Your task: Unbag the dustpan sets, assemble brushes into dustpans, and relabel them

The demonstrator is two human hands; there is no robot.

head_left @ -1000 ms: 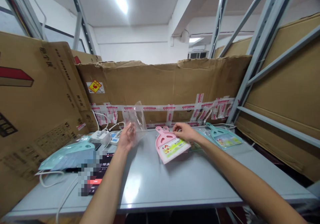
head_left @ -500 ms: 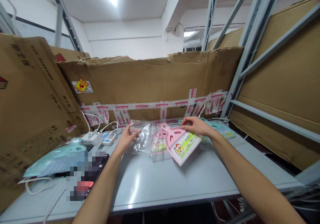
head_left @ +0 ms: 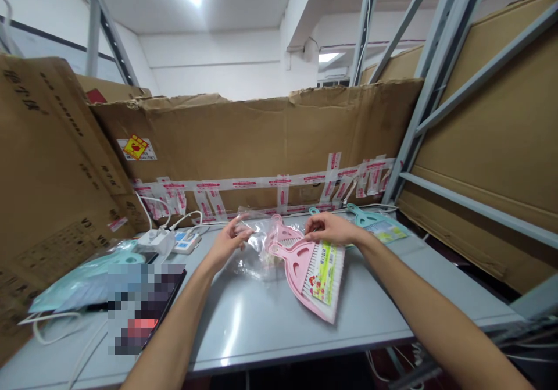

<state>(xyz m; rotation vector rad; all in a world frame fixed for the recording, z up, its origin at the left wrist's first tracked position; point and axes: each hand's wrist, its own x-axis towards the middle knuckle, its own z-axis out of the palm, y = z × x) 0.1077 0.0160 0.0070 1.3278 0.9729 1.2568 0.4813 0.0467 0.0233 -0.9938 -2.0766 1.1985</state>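
- Head view, left hand (head_left: 226, 246): open, fingers spread and slightly curled, with the thumb apart from them. Its fingertips are at the edge of a clear plastic bag (head_left: 257, 250). The film is too see-through to tell whether they pinch it.
- Head view, right hand (head_left: 331, 229): fingers curled over the top edge of a pink plastic hand brush (head_left: 296, 268), apparently gripping it.
- Head view, that brush: white bristles and a yellow-green paper label (head_left: 321, 282) face up. It lies tilted, just right of the clear bag, with its far corner pointing toward the person.
- Head view, beside it: a second pink brush in a clear sleeve (head_left: 284, 236) lies partly under the right hand's brush, touching the clear bag.
- Head view, table (head_left: 257, 332): grey metal top. Far right, a teal brush in a bag (head_left: 372, 222) lies near the back edge. Far left lies another teal brush in plastic (head_left: 82, 285).
- Head view, left of the hands: a white power strip (head_left: 154, 240) and a small digital meter (head_left: 185, 242) stand near the back edge, with white cables (head_left: 47, 326) running along the table. A phone (head_left: 146, 308) is pixelated.
- Head view, behind: a taped cardboard sheet (head_left: 261, 134) stands along the back, beside grey metal shelving (head_left: 436, 76).
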